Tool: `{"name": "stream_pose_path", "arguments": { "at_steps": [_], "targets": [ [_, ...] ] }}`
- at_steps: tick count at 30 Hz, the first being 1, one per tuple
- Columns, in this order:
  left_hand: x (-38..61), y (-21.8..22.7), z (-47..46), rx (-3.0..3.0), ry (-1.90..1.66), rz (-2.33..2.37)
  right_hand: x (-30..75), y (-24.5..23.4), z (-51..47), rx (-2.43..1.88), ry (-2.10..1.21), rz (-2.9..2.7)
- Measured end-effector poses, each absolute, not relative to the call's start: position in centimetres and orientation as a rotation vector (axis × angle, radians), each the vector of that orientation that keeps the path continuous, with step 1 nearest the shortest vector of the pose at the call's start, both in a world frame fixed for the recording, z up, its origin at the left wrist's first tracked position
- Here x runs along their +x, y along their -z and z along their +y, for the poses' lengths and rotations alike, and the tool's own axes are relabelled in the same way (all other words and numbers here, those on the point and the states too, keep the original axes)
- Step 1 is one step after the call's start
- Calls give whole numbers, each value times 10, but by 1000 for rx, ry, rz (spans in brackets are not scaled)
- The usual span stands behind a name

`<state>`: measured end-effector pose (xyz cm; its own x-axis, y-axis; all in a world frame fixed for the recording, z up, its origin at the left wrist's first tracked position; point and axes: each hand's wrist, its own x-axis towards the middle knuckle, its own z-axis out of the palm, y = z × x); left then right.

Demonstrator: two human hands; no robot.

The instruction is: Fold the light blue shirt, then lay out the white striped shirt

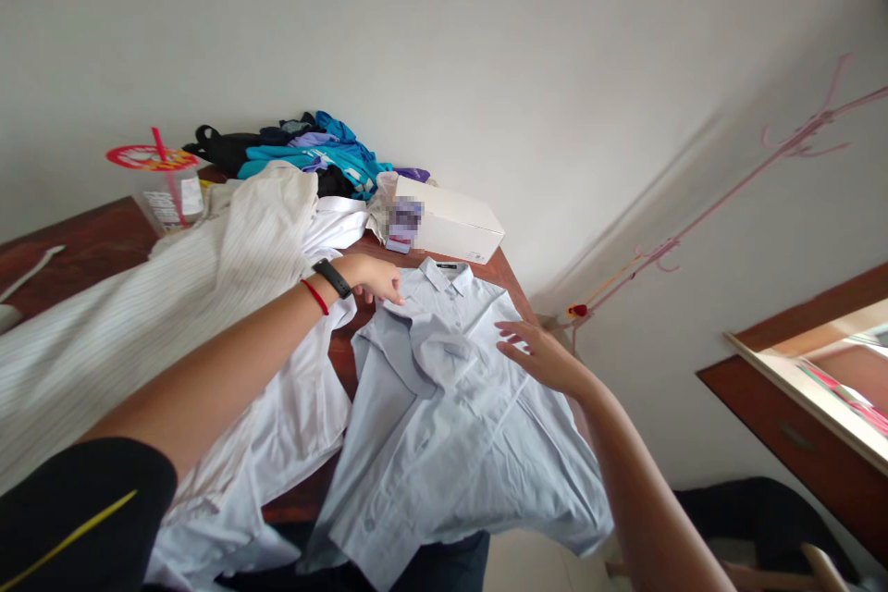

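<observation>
A light grey-blue button-up shirt (478,444) lies front up on the table, collar at the far end and lower hem hanging over the near edge. Folds bunch across its chest, and one sleeve lies over the left side. My left hand (376,279), with a black band and a red cord at the wrist, is at the shirt's left shoulder, fingers loosely bent and apart, fingertips at the cloth. Over the right side of the chest is my right hand (541,356), fingers spread and holding nothing; whether it touches the fabric is unclear.
Left of the shirt lie a striped cream garment (242,231) and white clothing (305,416) on the brown table (90,240). Behind are a plastic cup (170,199) with a straw, a blue and black clothes pile (312,153) and a white box (454,220). A pink coat rack (735,171) leans rightward.
</observation>
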<state>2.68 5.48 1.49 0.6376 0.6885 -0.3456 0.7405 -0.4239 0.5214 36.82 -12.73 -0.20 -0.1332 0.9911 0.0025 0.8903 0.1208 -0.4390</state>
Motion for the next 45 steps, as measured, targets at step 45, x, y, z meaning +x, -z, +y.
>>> {"name": "stream_pose_path", "arguments": {
  "at_steps": [45],
  "targets": [
    [116,36,-50,2471,69,610,373,86,-354,-1711,-855,-142]
  ]
}}
